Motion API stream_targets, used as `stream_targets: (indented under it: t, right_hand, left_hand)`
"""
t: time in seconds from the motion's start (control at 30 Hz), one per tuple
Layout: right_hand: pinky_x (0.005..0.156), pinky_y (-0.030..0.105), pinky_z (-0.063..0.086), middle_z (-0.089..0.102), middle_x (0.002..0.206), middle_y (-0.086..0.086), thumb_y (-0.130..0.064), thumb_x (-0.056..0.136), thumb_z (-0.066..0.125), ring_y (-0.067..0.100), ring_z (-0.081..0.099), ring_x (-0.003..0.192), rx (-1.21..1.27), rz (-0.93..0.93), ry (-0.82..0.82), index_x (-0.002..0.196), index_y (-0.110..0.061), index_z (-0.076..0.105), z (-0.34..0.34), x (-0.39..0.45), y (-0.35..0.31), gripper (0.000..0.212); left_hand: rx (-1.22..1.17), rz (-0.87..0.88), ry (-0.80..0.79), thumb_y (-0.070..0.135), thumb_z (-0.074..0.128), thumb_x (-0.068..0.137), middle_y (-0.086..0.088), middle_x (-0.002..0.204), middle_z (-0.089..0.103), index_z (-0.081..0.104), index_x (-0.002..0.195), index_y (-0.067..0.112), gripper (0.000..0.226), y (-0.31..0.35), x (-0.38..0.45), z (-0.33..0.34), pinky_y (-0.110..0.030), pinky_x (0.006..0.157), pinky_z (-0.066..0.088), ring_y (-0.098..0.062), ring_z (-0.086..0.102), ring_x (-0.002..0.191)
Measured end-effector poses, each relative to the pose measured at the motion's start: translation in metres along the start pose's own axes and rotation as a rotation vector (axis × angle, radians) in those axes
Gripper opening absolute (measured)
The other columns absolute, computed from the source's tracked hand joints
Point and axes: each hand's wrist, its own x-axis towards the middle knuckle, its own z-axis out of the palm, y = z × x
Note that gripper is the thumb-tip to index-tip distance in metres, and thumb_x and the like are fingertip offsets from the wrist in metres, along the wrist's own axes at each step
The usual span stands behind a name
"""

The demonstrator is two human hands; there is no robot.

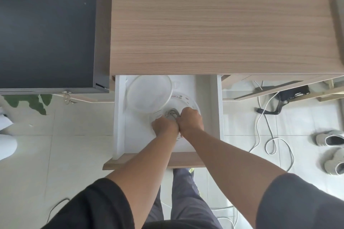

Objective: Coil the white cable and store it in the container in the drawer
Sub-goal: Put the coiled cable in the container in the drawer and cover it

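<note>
The white drawer (208,117) is pulled out from under the wooden desk. Inside it stands a round clear container (193,103), and its clear lid (149,95) leans against the container's left rim. The coiled cable (172,113) looks grey-white and lies inside the container. My left hand (164,126) and my right hand (189,119) are side by side over the container, both closed on the coil, pressing it down. The near side of the container is hidden under my hands.
The wooden desk top (214,24) lies above the drawer. A black cabinet (46,28) stands at the left with keys (68,97) hanging. On the tiled floor at the right lie loose white cables (273,143), a black bag (286,96) and a pair of shoes (331,151).
</note>
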Motion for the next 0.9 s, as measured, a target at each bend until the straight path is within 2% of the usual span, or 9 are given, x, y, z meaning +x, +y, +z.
stream_targets:
  t: [0.07, 0.13, 0.23, 0.33, 0.43, 0.53, 0.63, 0.73, 0.9]
  right_hand:
    - [0.057, 0.029, 0.05, 0.068, 0.083, 0.016, 0.001, 0.085, 0.05, 0.035, 0.072, 0.078, 0.015, 0.001, 0.0, 0.066, -0.013, 0.043, 0.0, -0.001, -0.001, 0.025]
    - [0.058, 0.032, 0.055, 0.067, 0.084, 0.016, -0.004, 0.088, 0.053, 0.036, 0.072, 0.079, 0.052, 0.006, 0.0, 0.065, -0.014, 0.04, -0.001, -0.004, -0.001, 0.028]
    - [0.073, 0.042, 0.064, 0.072, 0.089, 0.016, -0.015, 0.094, 0.058, 0.038, 0.073, 0.08, 0.107, 0.019, -0.015, 0.072, -0.014, 0.044, -0.008, -0.009, 0.0, 0.027]
    - [0.074, 0.042, 0.064, 0.076, 0.076, 0.012, -0.022, 0.097, 0.053, 0.034, 0.076, 0.069, 0.163, -0.003, 0.051, 0.083, -0.011, 0.055, -0.024, -0.014, 0.0, 0.018]
    - [0.077, 0.044, 0.062, 0.074, 0.085, 0.011, -0.027, 0.094, 0.042, 0.037, 0.073, 0.079, 0.202, -0.029, 0.201, 0.093, -0.017, 0.066, -0.049, -0.011, -0.005, 0.026]
    - [0.076, 0.048, 0.062, 0.072, 0.087, 0.007, -0.028, 0.094, 0.042, 0.032, 0.073, 0.074, 0.358, -0.068, 0.257, 0.098, -0.017, 0.066, -0.072, 0.005, -0.019, 0.026]
    - [0.069, 0.042, 0.065, 0.074, 0.075, 0.009, -0.032, 0.091, 0.048, 0.026, 0.074, 0.057, 0.42, -0.052, 0.162, 0.089, -0.007, 0.067, -0.082, 0.03, -0.037, 0.031]
    - [0.041, 0.025, 0.054, 0.065, 0.075, 0.008, -0.037, 0.094, 0.058, 0.016, 0.067, 0.048, 0.504, -0.045, -0.018, 0.092, -0.008, 0.061, -0.071, 0.048, -0.051, 0.029]
    - [0.044, 0.019, 0.041, 0.052, 0.048, -0.006, -0.031, 0.087, 0.068, 0.019, 0.058, 0.041, 0.463, -0.087, -0.017, 0.07, -0.023, 0.05, -0.047, 0.061, -0.057, 0.027]
  left_hand:
    - [-0.02, 0.001, -0.037, 0.012, 0.053, 0.1, -0.019, 0.13, 0.065, 0.062, 0.127, -0.005, 0.033, 0.001, -0.005, -0.004, -0.035, 0.079, 0.05, -0.037, 0.064, 0.114]
    - [-0.077, -0.008, -0.068, 0.016, 0.055, 0.1, -0.017, 0.115, 0.068, 0.062, 0.121, -0.004, 0.03, 0.002, -0.012, -0.01, -0.034, 0.073, 0.051, -0.039, 0.065, 0.104]
    - [-0.143, -0.03, -0.099, 0.006, 0.049, 0.096, -0.007, 0.078, 0.051, 0.058, 0.096, 0.001, 0.01, 0.003, -0.023, -0.025, -0.028, 0.052, 0.032, -0.029, 0.053, 0.067]
    - [-0.254, -0.118, -0.216, 0.003, 0.046, 0.088, -0.001, 0.062, 0.038, 0.043, 0.071, 0.013, 0.019, 0.002, -0.031, -0.054, -0.024, 0.049, 0.028, -0.019, 0.035, 0.051]
    - [-0.3, -0.08, -0.227, 0.006, 0.053, 0.086, -0.007, 0.076, 0.061, 0.056, 0.077, 0.008, 0.009, -0.002, -0.028, -0.087, -0.027, 0.061, 0.051, -0.023, 0.063, 0.064]
    - [-0.269, -0.019, -0.073, 0.019, 0.054, 0.094, -0.01, 0.088, 0.06, 0.059, 0.084, 0.01, 0.015, -0.003, -0.007, -0.114, -0.033, 0.061, 0.049, -0.023, 0.055, 0.062]
    - [-0.19, -0.087, -0.035, 0.044, 0.057, 0.096, -0.007, 0.101, 0.061, 0.06, 0.096, 0.012, 0.032, 0.003, 0.017, -0.122, -0.039, 0.079, 0.054, -0.024, 0.057, 0.078]
    - [-0.262, -0.127, -0.069, 0.054, 0.058, 0.096, -0.004, 0.102, 0.062, 0.055, 0.085, 0.018, 0.038, 0.009, 0.032, -0.116, -0.042, 0.091, 0.055, -0.024, 0.059, 0.098]
    - [-0.349, -0.148, -0.05, 0.048, 0.065, 0.094, 0.003, 0.091, 0.062, 0.062, 0.093, 0.014, 0.035, 0.006, 0.049, -0.104, -0.038, 0.083, 0.053, -0.016, 0.06, 0.086]
